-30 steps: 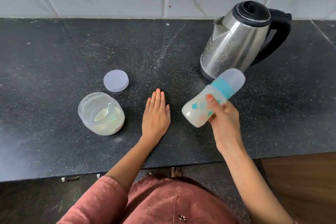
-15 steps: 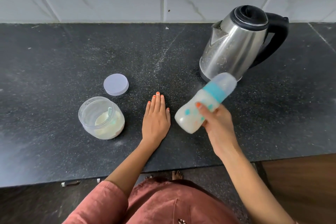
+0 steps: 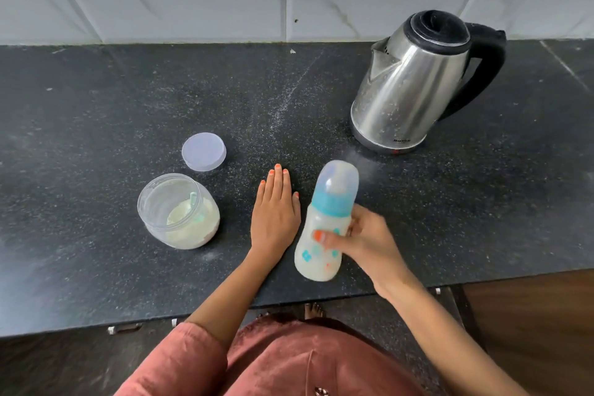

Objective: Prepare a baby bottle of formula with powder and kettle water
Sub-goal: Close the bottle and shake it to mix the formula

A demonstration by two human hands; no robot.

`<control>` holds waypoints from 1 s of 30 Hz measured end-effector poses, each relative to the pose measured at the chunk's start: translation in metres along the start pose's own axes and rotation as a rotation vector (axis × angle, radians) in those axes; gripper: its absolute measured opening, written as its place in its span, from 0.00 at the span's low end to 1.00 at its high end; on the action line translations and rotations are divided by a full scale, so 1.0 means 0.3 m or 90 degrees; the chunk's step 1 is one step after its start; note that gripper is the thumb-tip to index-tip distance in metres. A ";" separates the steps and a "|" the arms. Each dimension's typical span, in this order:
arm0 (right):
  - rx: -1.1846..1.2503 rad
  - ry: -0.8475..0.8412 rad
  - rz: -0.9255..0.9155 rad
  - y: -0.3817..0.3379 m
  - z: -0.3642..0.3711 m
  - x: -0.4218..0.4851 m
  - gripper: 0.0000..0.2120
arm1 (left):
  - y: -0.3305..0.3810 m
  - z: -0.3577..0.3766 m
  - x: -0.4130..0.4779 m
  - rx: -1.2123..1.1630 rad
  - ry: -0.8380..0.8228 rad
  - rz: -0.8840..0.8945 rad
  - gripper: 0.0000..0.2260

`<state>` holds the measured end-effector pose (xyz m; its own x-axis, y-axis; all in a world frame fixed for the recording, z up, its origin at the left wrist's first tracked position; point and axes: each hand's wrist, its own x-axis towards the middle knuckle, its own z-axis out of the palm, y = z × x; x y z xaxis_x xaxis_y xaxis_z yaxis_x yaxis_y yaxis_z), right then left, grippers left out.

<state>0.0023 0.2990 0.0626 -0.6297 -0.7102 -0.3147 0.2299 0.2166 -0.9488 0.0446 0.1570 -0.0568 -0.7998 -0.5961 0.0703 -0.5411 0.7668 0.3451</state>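
Gripping the baby bottle [image 3: 325,222] round its lower body, the right hand [image 3: 364,243] curls thumb and fingers on it just below frame centre. The bottle's long axis runs nearly straight up the frame, capped end tipped slightly toward the kettle [image 3: 408,87] at upper right, milky base nearest the person. The left hand [image 3: 274,219] lies flat on the counter [image 3: 128,90] just left of it, holding nothing
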 end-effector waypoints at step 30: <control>0.287 0.222 -0.056 -0.049 -0.023 0.062 0.06 | -0.003 0.007 -0.001 0.006 0.004 -0.013 0.26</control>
<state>-0.0180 0.2873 0.0706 -0.8505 -0.4332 -0.2983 0.4112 -0.1941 -0.8906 0.0447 0.1572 -0.0592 -0.7873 -0.6126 0.0693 -0.5593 0.7570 0.3378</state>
